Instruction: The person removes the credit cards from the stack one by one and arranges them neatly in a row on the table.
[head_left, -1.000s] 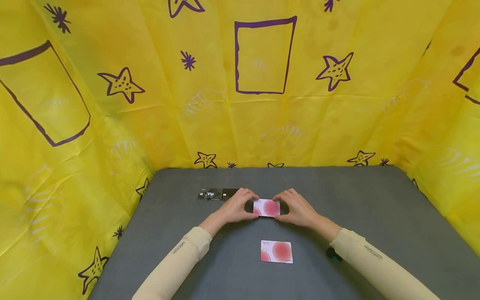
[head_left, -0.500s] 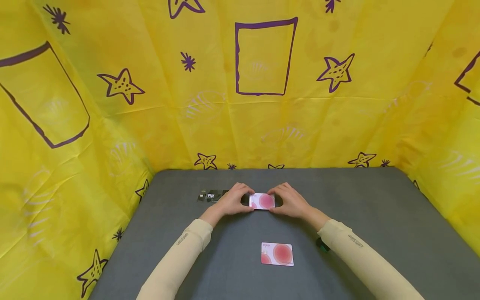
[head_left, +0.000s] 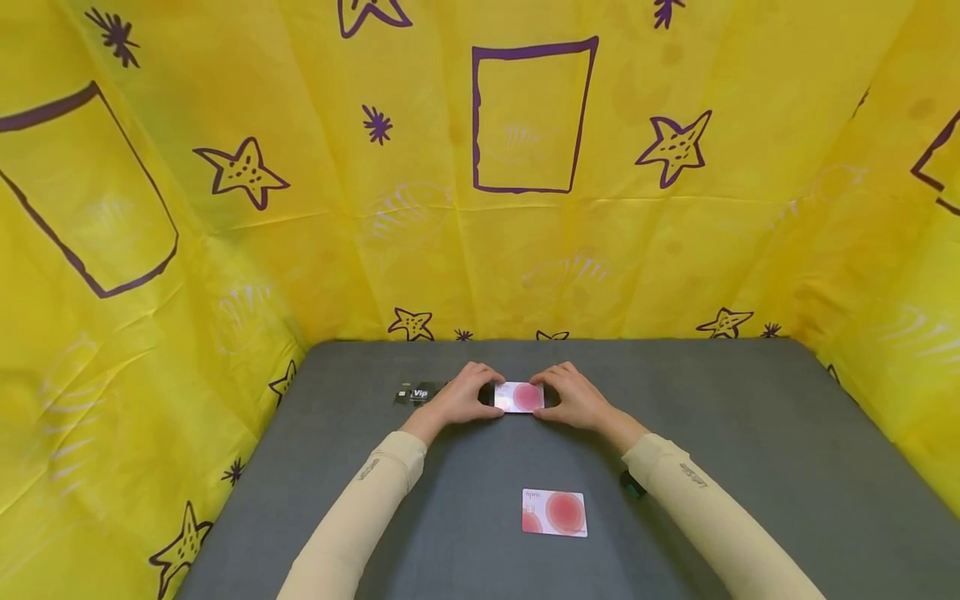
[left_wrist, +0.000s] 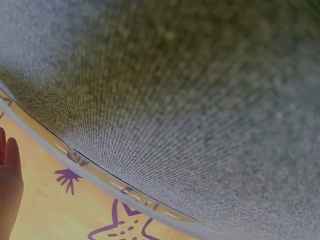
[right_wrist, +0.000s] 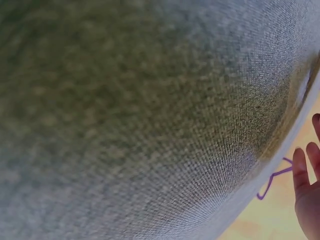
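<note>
Both hands hold a white card with pink circles [head_left: 519, 397] toward the far side of the grey table. My left hand [head_left: 463, 397] pinches its left edge between thumb and fingers, and my right hand [head_left: 576, 400] does the same at its right edge. Whether the card touches the table I cannot tell. A matching pink-circle card [head_left: 555, 512] lies flat nearer to me. Just left of my left hand lies a dark card marked "Vip" [head_left: 414, 393], partly covered by that hand. In the wrist views, fabric fills most of the picture and only bits of hands show at the edges.
The grey table [head_left: 720, 467] extends to both sides. Yellow cloth [head_left: 525, 250] with purple drawings hangs behind it and along its sides. A small dark green object [head_left: 632, 484] shows beside the right sleeve.
Both hands have carried the pink-circle card farther away and slightly left. A second dark card, seen earlier beside the Vip card, is now hidden behind the left hand.
</note>
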